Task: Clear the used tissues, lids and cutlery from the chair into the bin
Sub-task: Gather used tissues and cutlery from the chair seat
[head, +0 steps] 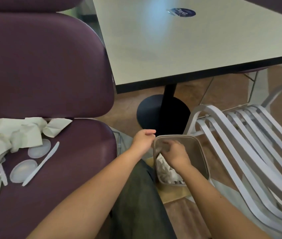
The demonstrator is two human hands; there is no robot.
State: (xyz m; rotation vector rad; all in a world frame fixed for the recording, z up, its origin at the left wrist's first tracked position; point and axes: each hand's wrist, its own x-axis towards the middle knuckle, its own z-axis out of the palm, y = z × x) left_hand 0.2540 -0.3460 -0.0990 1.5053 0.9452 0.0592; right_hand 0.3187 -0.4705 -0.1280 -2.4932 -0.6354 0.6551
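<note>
Both hands (159, 149) reach the bin (204, 163), left relaxed, right's grip unclear; table sticker (181, 12) unreadable.

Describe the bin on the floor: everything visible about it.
The bin is a small beige container with rounded corners and a thicker rim, plastic by its look. It stands upright and lidless on the brown floor, between the purple chair and the white slatted chair. Crumpled white tissues lie inside. The left hand rests at its rim; the right hand reaches into the opening, fingers curled, contents unclear.
</note>
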